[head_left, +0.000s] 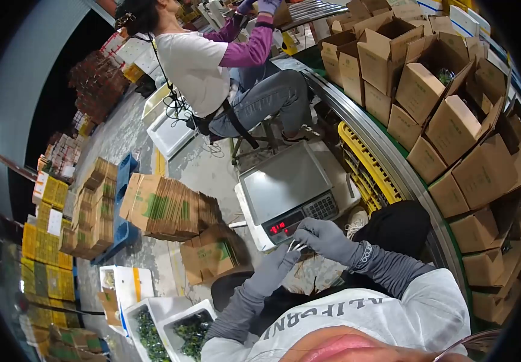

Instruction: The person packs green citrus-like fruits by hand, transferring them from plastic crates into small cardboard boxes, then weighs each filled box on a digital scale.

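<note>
My left hand (pixel 276 269), in a grey glove, is closed on one side of a small bundle of thin white strips (pixel 297 246). From the other side my right hand (pixel 328 240), also gloved in grey, pinches the same strips. Both hands are close together above my lap, near the front edge of a digital scale (pixel 284 184). The scale has a bare metal plate, a keypad and a lit red display, and rests on a white box. Which fingers hold which strip is too small to tell.
Open cardboard boxes (pixel 456 130) line a curved conveyor at the right. A yellow crate (pixel 366 166) stands beside the scale. Flattened cartons (pixel 164 208) and white foam boxes with greens (pixel 191 332) are at the left. A co-worker (pixel 194 72) sits beyond the scale.
</note>
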`<state>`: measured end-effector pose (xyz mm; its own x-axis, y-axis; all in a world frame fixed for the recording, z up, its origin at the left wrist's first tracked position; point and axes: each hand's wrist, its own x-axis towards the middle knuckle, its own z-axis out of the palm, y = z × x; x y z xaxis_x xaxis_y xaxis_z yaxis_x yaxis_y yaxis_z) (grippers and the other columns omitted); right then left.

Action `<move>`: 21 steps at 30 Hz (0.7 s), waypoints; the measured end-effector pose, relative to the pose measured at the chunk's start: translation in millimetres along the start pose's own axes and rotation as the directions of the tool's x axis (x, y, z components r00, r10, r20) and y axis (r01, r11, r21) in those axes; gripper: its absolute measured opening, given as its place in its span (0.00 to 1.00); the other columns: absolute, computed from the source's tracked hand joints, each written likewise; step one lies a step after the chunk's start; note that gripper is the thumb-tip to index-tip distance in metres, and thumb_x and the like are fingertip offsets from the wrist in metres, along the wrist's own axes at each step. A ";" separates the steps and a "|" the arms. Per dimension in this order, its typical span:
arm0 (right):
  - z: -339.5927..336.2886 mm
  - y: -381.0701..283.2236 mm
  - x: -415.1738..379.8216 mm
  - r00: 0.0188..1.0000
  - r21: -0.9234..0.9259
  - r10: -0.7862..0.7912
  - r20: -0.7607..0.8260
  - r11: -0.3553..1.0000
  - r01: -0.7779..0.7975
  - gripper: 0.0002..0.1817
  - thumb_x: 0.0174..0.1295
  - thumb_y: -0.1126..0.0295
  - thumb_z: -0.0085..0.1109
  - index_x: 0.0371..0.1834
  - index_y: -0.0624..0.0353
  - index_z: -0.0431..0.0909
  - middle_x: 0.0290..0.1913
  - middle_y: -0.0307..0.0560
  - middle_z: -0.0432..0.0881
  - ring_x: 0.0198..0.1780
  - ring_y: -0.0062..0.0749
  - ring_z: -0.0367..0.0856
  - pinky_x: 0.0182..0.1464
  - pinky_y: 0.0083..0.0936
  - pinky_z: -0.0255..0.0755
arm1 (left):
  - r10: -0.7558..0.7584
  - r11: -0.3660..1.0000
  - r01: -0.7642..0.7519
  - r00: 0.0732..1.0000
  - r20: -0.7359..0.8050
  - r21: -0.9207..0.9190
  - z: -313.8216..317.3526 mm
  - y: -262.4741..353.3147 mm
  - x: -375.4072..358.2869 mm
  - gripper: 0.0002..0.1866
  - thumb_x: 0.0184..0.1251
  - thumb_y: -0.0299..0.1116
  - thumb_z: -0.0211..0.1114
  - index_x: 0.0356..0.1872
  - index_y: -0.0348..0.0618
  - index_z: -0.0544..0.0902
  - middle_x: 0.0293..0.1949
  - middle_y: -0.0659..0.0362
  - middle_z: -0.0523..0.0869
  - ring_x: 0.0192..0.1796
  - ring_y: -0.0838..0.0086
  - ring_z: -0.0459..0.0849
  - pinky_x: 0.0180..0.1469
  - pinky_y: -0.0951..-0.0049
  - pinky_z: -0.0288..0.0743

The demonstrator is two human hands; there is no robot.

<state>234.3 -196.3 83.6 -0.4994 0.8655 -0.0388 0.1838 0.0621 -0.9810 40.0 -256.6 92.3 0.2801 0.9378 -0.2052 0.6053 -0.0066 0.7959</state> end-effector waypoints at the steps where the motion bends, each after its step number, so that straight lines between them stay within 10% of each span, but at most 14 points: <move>1: -1.4 -0.3 -0.2 1.000 -0.041 -0.017 0.010 0.999 0.017 0.15 0.66 0.58 0.55 0.41 0.61 0.77 0.32 0.50 0.81 0.35 0.33 0.81 0.41 0.26 0.74 | 0.001 0.996 -0.001 1.000 -0.002 0.090 -1.5 2.3 -0.1 0.19 0.72 0.46 0.54 0.47 0.38 0.74 0.31 0.44 0.83 0.36 0.49 0.83 0.35 0.57 0.74; 8: -16.3 -25.8 -20.4 0.988 -0.503 -0.013 0.152 0.860 0.088 0.17 0.63 0.53 0.56 0.44 0.54 0.73 0.33 0.49 0.83 0.29 0.45 0.83 0.31 0.35 0.76 | 0.084 0.950 -0.027 0.981 -0.173 0.310 -20.3 -3.0 -1.6 0.18 0.73 0.46 0.52 0.43 0.38 0.74 0.29 0.43 0.80 0.34 0.47 0.80 0.34 0.55 0.72; 11: -25.4 -53.4 -16.9 0.886 -0.683 -0.309 0.347 0.564 0.464 0.11 0.57 0.59 0.56 0.40 0.50 0.74 0.24 0.41 0.79 0.24 0.40 0.82 0.25 0.35 0.74 | -0.097 0.902 0.125 0.991 -0.088 0.414 -28.0 18.8 1.6 0.16 0.71 0.44 0.55 0.41 0.38 0.75 0.27 0.45 0.79 0.33 0.49 0.81 0.34 0.59 0.73; 13: -30.5 -62.6 1.8 0.719 -0.699 -0.483 0.500 0.264 0.664 0.10 0.52 0.62 0.56 0.37 0.48 0.75 0.21 0.40 0.75 0.25 0.38 0.82 0.25 0.34 0.73 | 0.011 0.853 -0.041 0.998 0.061 0.521 -24.4 15.6 2.1 0.15 0.69 0.42 0.56 0.42 0.39 0.76 0.28 0.44 0.80 0.34 0.49 0.81 0.35 0.58 0.74; 16: -37.1 -72.9 32.8 0.653 -0.660 -0.569 0.501 0.237 0.713 0.08 0.56 0.61 0.55 0.35 0.50 0.75 0.24 0.39 0.78 0.27 0.40 0.83 0.27 0.36 0.74 | 0.140 0.839 -0.202 0.977 0.158 0.505 -17.9 28.6 2.9 0.12 0.65 0.39 0.59 0.42 0.42 0.77 0.29 0.45 0.81 0.34 0.51 0.82 0.34 0.57 0.75; 21: -38.3 -21.0 43.1 0.875 -0.514 -0.352 0.332 0.710 0.481 0.07 0.59 0.63 0.54 0.38 0.49 0.76 0.30 0.43 0.81 0.34 0.45 0.83 0.35 0.37 0.75 | 0.109 0.954 -0.072 0.988 -0.112 0.290 -45.2 60.0 -2.2 0.14 0.70 0.43 0.56 0.43 0.42 0.78 0.30 0.46 0.82 0.33 0.50 0.82 0.32 0.58 0.74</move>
<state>241.3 -141.3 109.8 -0.7828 0.5705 0.2487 0.3254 0.7158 -0.6178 42.1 -243.3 166.3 0.2590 0.9645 -0.0520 0.7733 -0.1748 0.6095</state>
